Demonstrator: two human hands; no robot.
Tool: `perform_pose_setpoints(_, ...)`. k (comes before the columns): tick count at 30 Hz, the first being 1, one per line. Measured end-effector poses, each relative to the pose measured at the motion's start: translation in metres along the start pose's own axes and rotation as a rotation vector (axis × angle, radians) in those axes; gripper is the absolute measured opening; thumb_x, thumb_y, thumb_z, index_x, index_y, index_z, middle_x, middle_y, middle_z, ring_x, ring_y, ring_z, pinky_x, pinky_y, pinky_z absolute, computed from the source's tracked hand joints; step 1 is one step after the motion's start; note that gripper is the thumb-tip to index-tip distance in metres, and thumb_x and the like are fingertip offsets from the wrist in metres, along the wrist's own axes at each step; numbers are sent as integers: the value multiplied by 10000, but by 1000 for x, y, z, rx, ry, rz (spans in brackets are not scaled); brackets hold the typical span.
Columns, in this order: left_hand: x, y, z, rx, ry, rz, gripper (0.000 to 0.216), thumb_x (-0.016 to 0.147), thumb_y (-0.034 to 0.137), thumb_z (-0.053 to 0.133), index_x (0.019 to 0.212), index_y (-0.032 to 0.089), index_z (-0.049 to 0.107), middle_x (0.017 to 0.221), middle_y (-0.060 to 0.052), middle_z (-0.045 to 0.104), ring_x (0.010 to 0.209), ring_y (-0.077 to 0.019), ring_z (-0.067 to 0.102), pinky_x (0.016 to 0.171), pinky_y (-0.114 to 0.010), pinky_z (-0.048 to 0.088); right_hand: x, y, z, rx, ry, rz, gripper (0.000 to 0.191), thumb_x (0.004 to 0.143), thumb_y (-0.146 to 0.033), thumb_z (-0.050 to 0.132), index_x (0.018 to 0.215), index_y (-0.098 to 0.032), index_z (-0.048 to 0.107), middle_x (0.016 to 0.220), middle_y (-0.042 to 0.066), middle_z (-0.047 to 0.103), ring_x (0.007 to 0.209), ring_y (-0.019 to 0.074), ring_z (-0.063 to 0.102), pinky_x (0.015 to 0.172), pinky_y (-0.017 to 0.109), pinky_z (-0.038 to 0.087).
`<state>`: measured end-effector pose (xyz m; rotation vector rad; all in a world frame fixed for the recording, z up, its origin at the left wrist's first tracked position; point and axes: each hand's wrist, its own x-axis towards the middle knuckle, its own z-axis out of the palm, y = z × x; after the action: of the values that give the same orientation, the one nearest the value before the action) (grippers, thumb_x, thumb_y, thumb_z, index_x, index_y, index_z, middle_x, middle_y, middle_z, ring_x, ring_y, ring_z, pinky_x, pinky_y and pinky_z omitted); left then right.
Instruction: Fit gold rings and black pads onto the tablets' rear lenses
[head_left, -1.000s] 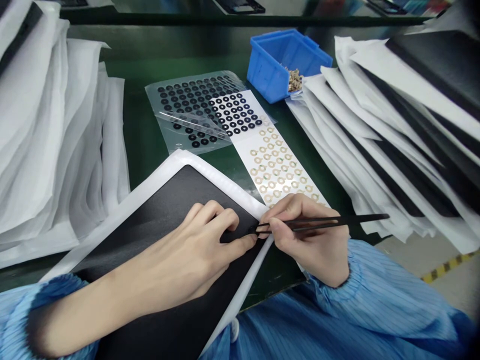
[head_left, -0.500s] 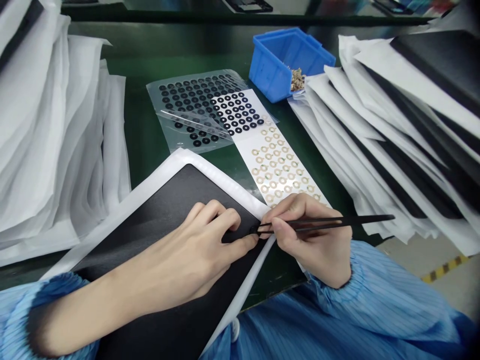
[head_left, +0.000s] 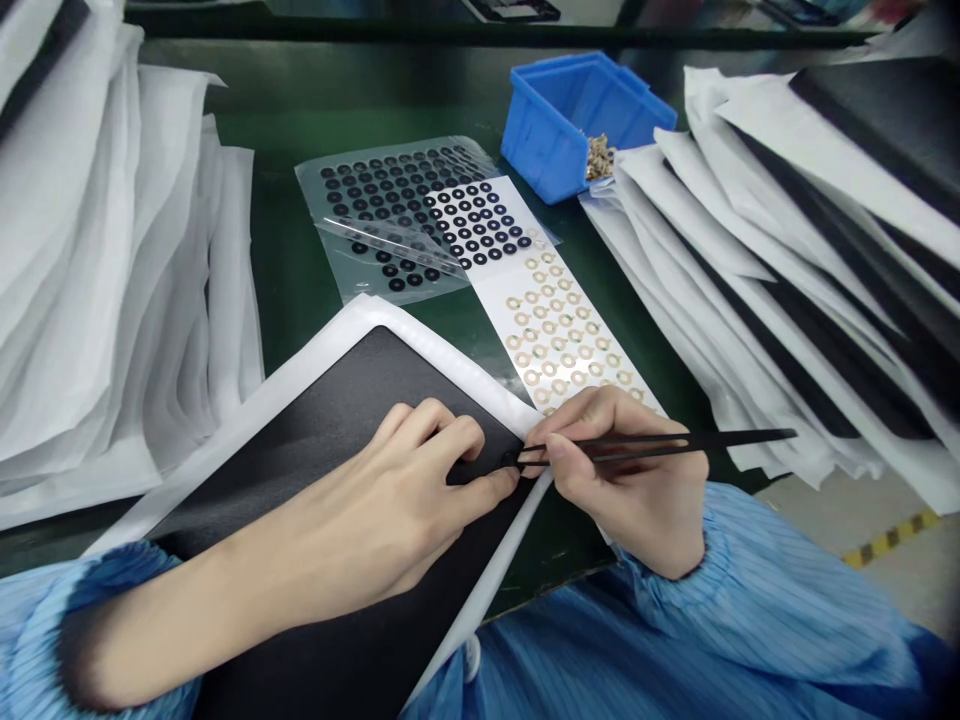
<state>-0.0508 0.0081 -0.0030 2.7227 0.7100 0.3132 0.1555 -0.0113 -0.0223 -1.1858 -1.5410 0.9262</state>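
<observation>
My right hand (head_left: 630, 480) pinches a pair of black tweezers (head_left: 720, 440) between thumb and fingers. The tips point left to a small dark round piece (head_left: 510, 459) near the right corner of a black panel (head_left: 322, 440). My left hand (head_left: 412, 490) rests over the panel with bent fingers, apart from each other. One outstretched digit of it touches the panel right beside the round piece and the tweezer tips. Under the panel lies a white foam sleeve (head_left: 442, 350), which sticks out along the edges. My left forearm covers much of the panel.
A clear sheet of black rings (head_left: 375, 200) lies behind the panel, overlapping a white backing strip (head_left: 555, 330) of black and tan rings. A blue bin (head_left: 547, 150) holds small metal parts (head_left: 600, 157). White sleeves are stacked left (head_left: 172, 300) and, with black panels, right (head_left: 720, 270).
The whole view has shifted very slightly. Both hands and the tweezers keep their places on the panel.
</observation>
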Motion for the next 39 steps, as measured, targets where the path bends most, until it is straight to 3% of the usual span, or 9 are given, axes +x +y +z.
perform_pose_setpoints(24,0,1,0,-26,-23,1,412,878,40,373,1259,183,436,954,-90,429,860,-201,387,659,-307,401,7,4,-4,106,-137,2,182,757,-77,598,684,-196,481,695,2,610,593,130,611,513,263,523)
perform_pose_setpoints(33,-1,0,0,-14,-40,0,422,883,53,364,1276,192,429,953,-90,425,850,-198,383,652,-310,404,4,6,-9,73,-61,-82,109,789,-85,612,787,-185,568,735,21,630,666,156,634,595,300,537)
perform_pose_setpoints(39,-1,0,0,-13,-26,1,401,887,62,368,1258,190,451,953,-91,432,855,-202,385,658,-317,405,1,9,-8,49,-86,-116,148,768,-64,635,830,-188,583,769,20,616,721,169,628,631,324,526)
